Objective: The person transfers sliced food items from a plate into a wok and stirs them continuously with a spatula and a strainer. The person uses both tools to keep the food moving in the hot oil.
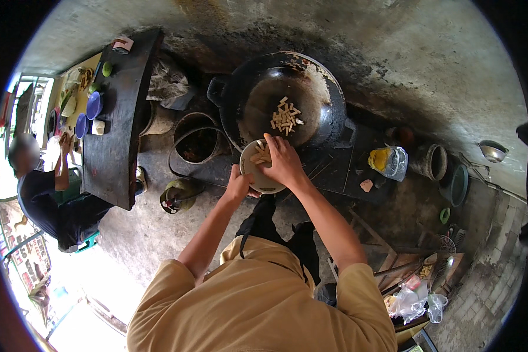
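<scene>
My left hand (239,183) grips the near left rim of a pale round bowl (268,186). Inside it lie some light brown stick-shaped food pieces (260,155). My right hand (284,163) reaches over the bowl from the right, its thumb and fingers spread around those pieces; whether it touches them is unclear. Just beyond the bowl stands a large blackened wok (258,94) with two side handles. A small heap of similar food sticks (285,117) sits in the wok, close to my right fingertips.
Left of the wok is a bucket (196,141) with a raised handle. A clear bag with yellow contents (388,161) lies at the right. At far left, a person (53,193) sits by a dark table (116,117) holding purple bowls (94,105). A soot-stained wall rises behind the wok.
</scene>
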Available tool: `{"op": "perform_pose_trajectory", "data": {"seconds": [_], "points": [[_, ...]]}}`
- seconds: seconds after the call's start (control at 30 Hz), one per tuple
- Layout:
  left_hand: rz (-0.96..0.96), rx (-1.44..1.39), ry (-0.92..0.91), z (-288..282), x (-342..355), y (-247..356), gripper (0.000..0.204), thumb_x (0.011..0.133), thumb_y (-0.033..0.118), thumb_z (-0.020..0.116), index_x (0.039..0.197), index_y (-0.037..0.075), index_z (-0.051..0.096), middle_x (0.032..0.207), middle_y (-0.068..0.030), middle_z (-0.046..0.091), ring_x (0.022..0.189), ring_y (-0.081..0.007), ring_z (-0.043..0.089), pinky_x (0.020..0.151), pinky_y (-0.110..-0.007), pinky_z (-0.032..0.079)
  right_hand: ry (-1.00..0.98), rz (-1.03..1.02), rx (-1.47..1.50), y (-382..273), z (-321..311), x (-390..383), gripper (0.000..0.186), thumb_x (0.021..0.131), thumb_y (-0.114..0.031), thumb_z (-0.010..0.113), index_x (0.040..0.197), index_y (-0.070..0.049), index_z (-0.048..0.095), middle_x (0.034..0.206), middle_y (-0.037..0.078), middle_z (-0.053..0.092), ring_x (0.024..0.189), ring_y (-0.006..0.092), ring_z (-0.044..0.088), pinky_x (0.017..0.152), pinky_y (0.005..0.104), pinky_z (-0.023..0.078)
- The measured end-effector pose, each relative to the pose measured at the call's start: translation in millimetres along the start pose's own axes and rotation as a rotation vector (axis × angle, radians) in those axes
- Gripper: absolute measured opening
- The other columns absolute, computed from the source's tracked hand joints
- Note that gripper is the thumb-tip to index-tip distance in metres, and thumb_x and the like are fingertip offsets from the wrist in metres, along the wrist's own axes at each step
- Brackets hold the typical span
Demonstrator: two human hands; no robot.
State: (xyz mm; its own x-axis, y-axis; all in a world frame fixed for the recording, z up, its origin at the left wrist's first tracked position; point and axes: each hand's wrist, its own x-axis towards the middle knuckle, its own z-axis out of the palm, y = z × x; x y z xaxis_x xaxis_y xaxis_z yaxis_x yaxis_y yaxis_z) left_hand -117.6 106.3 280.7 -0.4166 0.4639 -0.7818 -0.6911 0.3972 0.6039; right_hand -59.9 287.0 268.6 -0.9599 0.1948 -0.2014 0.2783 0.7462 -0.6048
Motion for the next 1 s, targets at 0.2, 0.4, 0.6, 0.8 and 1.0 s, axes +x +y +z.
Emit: {"op": "perform_pose_trajectory", "data": {"seconds": [0.2, 0.4, 0.6, 0.8, 1.0], "points": [[-0.006, -0.061, 0.037, 1.6, -8.3, -1.4, 0.042, 0.083, 0.006, 0.051, 0.121, 0.001, 0.036, 0.093, -0.0212, 0.060, 0.059, -0.0302, 0.066, 0.049, -0.038, 0.060, 0.383, 0.035, 0.167, 20.9, -3.4, 20.3, 0.035, 0.084, -0.015, 0.066, 0.117, -0.004, 0.063, 0.094, 0.018, 0.069, 0.084, 0.0408, 0.068, 0.073, 0.0458, 0.057], [0.017, -0.088, 0.084, 0.0, -8.1, 0.9, 0.041, 0.083, 0.006, 0.052, 0.120, 0.001, 0.035, 0.092, -0.0207, 0.060, 0.059, -0.0290, 0.066, 0.049, -0.037, 0.060, 0.314, 0.625, 1.218, 51.2, -21.0, 43.5, 0.018, 0.093, -0.004, 0.063, 0.110, 0.002, 0.066, 0.084, 0.008, 0.069, 0.071, 0.0145, 0.069, 0.063, 0.0279, 0.059], [-0.005, -0.090, 0.086, -3.2, -12.8, -0.5, 0.042, 0.083, 0.006, 0.051, 0.121, 0.001, 0.034, 0.091, -0.0208, 0.060, 0.059, -0.0275, 0.066, 0.049, -0.036, 0.060, 0.433, 0.777, 1.484, 61.4, -26.8, 35.3, 0.018, 0.088, 0.000, 0.065, 0.105, 0.003, 0.067, 0.091, 0.011, 0.065, 0.075, 0.0175, 0.065, 0.066, 0.0292, 0.061], [0.052, -0.105, 0.143, 1.4, -20.7, 0.0, 0.034, 0.079, 0.005, 0.051, 0.107, -0.013, 0.047, 0.078, -0.0218, 0.064, 0.053, -0.0276, 0.066, 0.046, -0.033, 0.058, 0.424, 0.743, 1.573, 70.5, -22.1, 33.0, 0.022, 0.091, -0.008, 0.066, 0.111, 0.002, 0.065, 0.089, 0.009, 0.063, 0.083, 0.0174, 0.065, 0.077, 0.0335, 0.061], [0.032, -0.122, 0.131, 1.7, -21.0, 0.7, 0.034, 0.080, 0.005, 0.051, 0.109, -0.011, 0.046, 0.081, -0.0218, 0.064, 0.054, -0.0288, 0.066, 0.046, -0.034, 0.058, 0.342, 0.540, 0.688, 60.9, -28.8, 39.5, 0.084, 0.081, -0.032, 0.081, 0.146, 0.002, 0.041, 0.137, 0.022, 0.056, 0.121, 0.0312, 0.059, 0.103, 0.0413, 0.048]]}}
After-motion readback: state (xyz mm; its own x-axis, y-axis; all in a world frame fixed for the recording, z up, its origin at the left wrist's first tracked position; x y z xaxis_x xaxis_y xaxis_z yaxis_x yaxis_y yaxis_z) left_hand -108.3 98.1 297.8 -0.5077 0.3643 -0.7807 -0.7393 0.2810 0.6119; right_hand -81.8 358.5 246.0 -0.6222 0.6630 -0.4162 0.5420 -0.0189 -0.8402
